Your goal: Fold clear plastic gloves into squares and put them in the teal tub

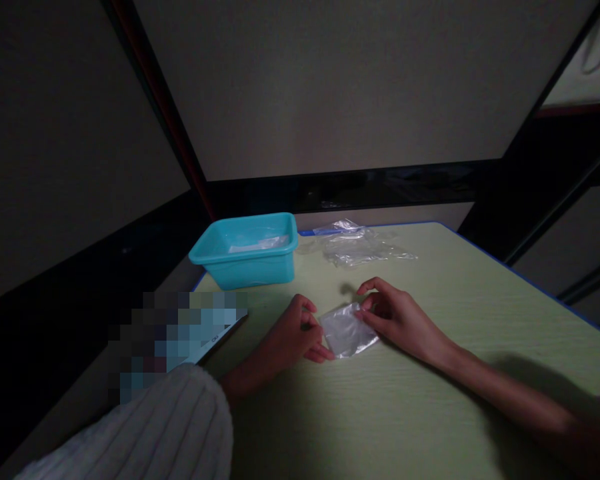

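A small, flat clear plastic bag lies on the table between my two hands. My right hand pinches its upper right edge between thumb and a finger, while the index finger arches above. At the bag's left edge is my left hand, its fingers loosely bent and apart, the lower fingertips touching the near left corner. Whether anything is inside the bag is too dim to make out.
A turquoise plastic basin with clear plastic inside stands at the table's far left. Crumpled clear plastic bags lie along the back edge. A partly blurred-out device sits left of my left arm on the pale green table.
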{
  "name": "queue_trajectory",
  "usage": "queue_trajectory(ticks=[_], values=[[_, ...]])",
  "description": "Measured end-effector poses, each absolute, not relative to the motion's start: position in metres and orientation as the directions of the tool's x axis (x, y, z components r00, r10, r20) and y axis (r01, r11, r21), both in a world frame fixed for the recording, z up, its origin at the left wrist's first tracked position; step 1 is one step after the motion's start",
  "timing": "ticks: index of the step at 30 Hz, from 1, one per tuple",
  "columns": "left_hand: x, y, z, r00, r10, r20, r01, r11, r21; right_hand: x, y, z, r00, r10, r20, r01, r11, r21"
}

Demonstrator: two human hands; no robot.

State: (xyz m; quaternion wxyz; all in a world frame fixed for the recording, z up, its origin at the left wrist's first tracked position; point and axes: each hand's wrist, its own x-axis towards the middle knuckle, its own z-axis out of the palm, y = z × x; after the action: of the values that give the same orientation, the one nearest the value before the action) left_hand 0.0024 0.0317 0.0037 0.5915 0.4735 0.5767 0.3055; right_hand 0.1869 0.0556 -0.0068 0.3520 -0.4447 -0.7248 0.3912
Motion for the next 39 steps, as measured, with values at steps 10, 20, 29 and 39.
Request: queue_trajectory(ticks=[10,20,29,39], values=[[0.003,0.033,0.002,0.139,0.911,-0.388,0.204,0.357,0.912,0.186,0.058,-0.012,-0.335,0.925,0.180,0.421,0.318,-0.849],[-0.004,0.027,0.001,0.170,0.984,0.045,0.407,-0.111,0.907,0.191,0.054,0.001,-0.411,0.809,0.420,0.596,0.587,-0.548],[-0.009,0.009,-0.005,0.762,0.616,0.200,0.553,-0.780,0.293,0.201,0.037,-0.001,-0.836,0.520,0.177,0.488,0.851,-0.195],[-0.013,0.012,-0.005,0.792,0.610,-0.019,0.579,-0.740,0.342,0.208,0.037,-0.011,-0.854,0.518,0.053,0.487,0.830,-0.272]])
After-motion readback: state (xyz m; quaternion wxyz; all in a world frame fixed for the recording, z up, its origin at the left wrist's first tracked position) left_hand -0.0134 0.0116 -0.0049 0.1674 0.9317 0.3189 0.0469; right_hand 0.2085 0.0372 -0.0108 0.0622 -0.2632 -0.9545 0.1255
